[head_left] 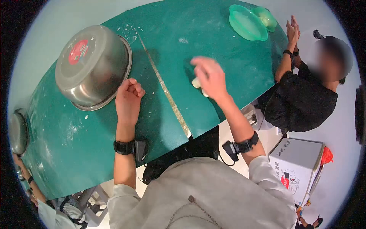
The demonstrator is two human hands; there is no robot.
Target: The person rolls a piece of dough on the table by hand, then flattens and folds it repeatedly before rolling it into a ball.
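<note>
Two pale lumps (196, 83) lie close together on the green surface (167, 45), partly hidden by the right hand (209, 76). That hand is blurred; its fingers are bent and slightly apart, and I cannot tell whether they grip either lump. The left hand (129, 93) has its fingers curled in narrowly at the rim of one large steel bowl (91, 65), upside down with a red label on its base; whether they touch or grip it, I cannot tell.

One long pale strip (167, 95) crosses the surface between the two hands. Two green bowls (246, 23) sit together near the far right edge, and a second steel bowl (18, 133) is at the far left. White specks and smears mark the surface. One person (305, 91) in black at the right holds two hands together; another person's arm (24, 170) shows at the left, by the second steel bowl. One white box (295, 164) stands at the lower right.
</note>
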